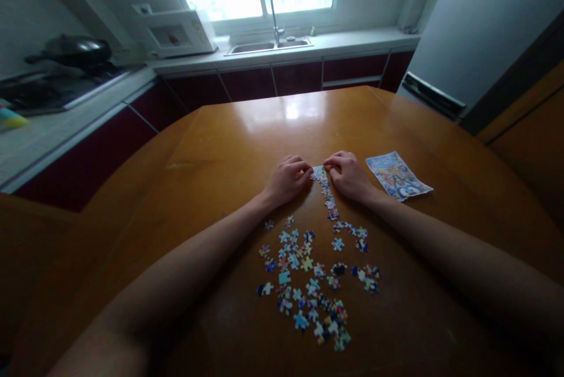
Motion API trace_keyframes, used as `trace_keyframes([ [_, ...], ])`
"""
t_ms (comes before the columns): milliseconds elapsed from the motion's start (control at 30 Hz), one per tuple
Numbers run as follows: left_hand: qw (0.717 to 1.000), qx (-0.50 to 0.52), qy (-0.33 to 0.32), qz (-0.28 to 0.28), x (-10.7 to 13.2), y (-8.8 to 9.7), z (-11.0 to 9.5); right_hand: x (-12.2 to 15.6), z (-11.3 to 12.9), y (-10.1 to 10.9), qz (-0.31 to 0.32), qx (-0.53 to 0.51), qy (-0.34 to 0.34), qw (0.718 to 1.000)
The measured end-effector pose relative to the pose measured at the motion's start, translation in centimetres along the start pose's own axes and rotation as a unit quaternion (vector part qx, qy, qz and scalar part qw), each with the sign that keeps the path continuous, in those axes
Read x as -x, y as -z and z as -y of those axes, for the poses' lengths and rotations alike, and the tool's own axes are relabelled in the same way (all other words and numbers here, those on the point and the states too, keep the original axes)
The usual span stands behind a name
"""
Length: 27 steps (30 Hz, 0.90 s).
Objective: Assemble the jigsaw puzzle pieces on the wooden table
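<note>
A narrow strip of joined puzzle pieces (326,192) lies on the wooden table (229,148), running away from me. My left hand (287,179) rests curled at the strip's far end on its left side, fingertips pinched at the top piece. My right hand (348,174) is curled on the other side, fingertips meeting the same far end. Several loose puzzle pieces (311,283) are scattered on the table between my forearms, nearer to me.
A printed picture sheet (398,176) lies flat just right of my right hand. Beyond the table a counter carries a sink with a tap (275,30), a white microwave (174,33) and a black pan (74,51) on a hob. A grey fridge (476,30) stands at right.
</note>
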<state>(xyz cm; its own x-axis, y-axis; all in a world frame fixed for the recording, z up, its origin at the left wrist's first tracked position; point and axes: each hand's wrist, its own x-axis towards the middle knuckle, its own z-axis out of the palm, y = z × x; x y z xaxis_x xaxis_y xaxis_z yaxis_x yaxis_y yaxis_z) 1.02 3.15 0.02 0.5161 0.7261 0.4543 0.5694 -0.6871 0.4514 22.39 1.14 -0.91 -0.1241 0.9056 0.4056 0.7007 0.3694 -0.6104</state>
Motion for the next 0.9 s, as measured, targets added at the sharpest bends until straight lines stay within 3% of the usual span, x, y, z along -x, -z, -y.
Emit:
trace_keyframes([
  [900,1.000,0.000,0.002,0.012,-0.04,0.17,-0.38,0.01,0.08,0.08,-0.001,0.006,0.005,1.000],
])
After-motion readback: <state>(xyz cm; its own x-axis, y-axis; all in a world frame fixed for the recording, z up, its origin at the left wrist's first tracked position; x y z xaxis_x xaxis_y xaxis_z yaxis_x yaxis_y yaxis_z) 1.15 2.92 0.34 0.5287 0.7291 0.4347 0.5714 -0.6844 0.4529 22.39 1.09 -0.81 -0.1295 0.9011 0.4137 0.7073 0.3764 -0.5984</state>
